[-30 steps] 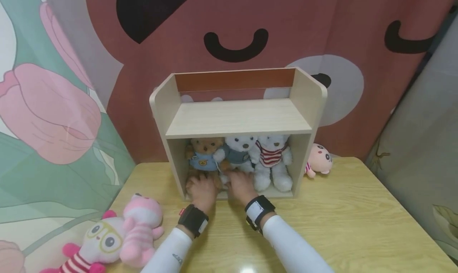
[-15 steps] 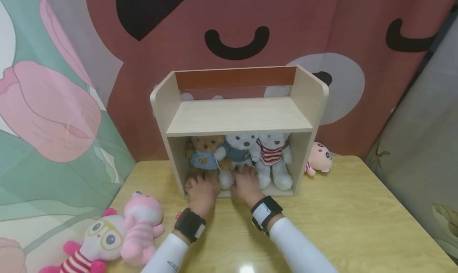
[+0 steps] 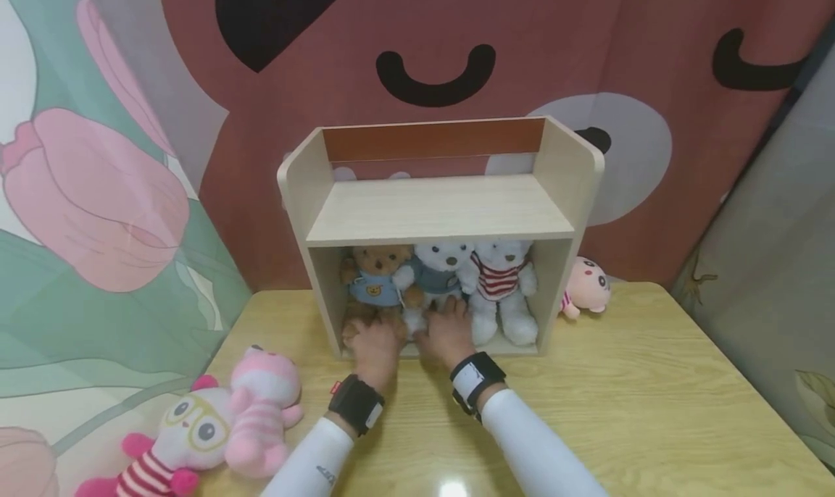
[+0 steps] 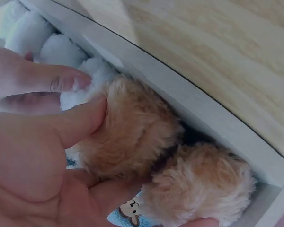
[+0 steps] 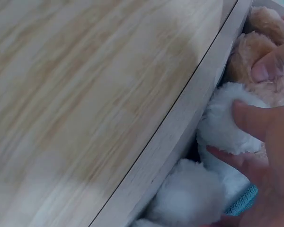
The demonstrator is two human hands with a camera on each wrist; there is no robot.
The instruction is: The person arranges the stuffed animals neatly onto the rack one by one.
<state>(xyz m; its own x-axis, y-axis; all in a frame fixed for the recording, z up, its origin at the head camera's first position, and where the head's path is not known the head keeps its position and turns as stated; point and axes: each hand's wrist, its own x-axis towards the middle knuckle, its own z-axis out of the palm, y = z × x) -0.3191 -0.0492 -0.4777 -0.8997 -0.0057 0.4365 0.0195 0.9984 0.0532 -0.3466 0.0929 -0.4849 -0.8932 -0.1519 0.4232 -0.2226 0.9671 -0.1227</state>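
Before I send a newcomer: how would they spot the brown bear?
Find the pale wooden shelf on the table. In its lower compartment, the brown bear sits at the row's left end. Brown fur and light-blue top set it apart from two white neighbours.

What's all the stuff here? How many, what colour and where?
Table: one, yellowish wood, foreground
Shelf: one, pale wood, on the table
Brown bear: one, brown with blue top, lower shelf, left
White bears: two, white, lower shelf, middle and right
Glasses plush: one, pink and white, table's front left
Striped plush: one, pink, beside the glasses plush
Far plush: one, pink, partly hidden by the shelf
Face backdrop: one, reddish brown, behind the shelf
Flower backdrop: one, green and pink, left
Curtain: one, greyish, right
Sleeves: two, white, forearms
Wristbands: two, black, wrists
Left hand: one, bare, holding the brown bear's foot
Right hand: one, bare, holding the middle bear's foot
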